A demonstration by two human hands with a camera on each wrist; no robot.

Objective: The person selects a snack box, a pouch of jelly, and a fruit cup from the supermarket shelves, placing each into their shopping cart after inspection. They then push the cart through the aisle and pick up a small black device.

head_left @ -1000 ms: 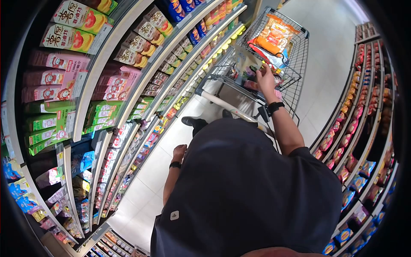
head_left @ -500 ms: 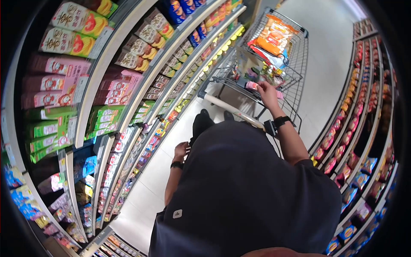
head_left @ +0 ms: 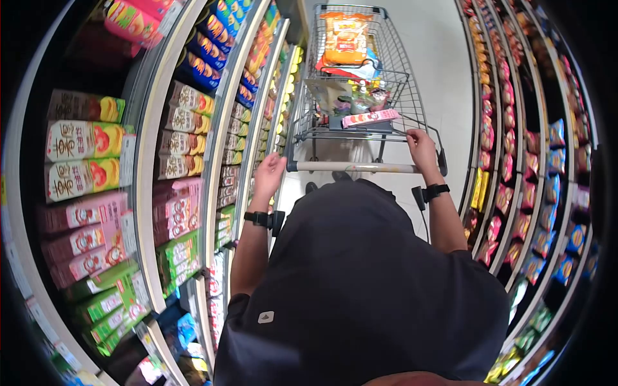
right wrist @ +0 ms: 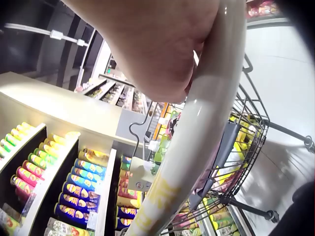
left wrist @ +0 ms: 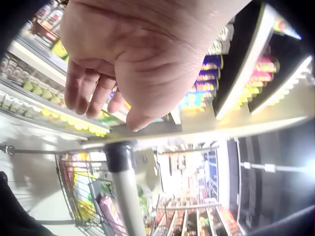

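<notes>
In the head view, the left hand [head_left: 269, 174] is held off the left end of the cart's handle [head_left: 351, 167], fingers loose and slightly bent. The left wrist view shows that empty palm [left wrist: 142, 59] above the handle [left wrist: 125, 196]. At the right end, the right hand [head_left: 421, 153] has its fingers loosely bent beyond the bar; in the right wrist view its palm [right wrist: 152, 44] lies against the handle [right wrist: 197, 118], fingertips hidden. A pink package [head_left: 370, 118] lies across the cart's near section, beside a clear bag [head_left: 331, 96].
Orange bags [head_left: 346, 38] lie deeper in the wire cart [head_left: 412, 83]. Stocked shelves [head_left: 145, 193] stand close on the left, holding boxed snacks [head_left: 84, 141] and blue canisters [head_left: 203, 67]. More shelves [head_left: 502, 128] line the right side of the aisle floor [head_left: 425, 38].
The right hand has let go of the pink package, now lying in the cart, and moved to the handle's right end. The left hand has risen toward its left end. The view has turned.
</notes>
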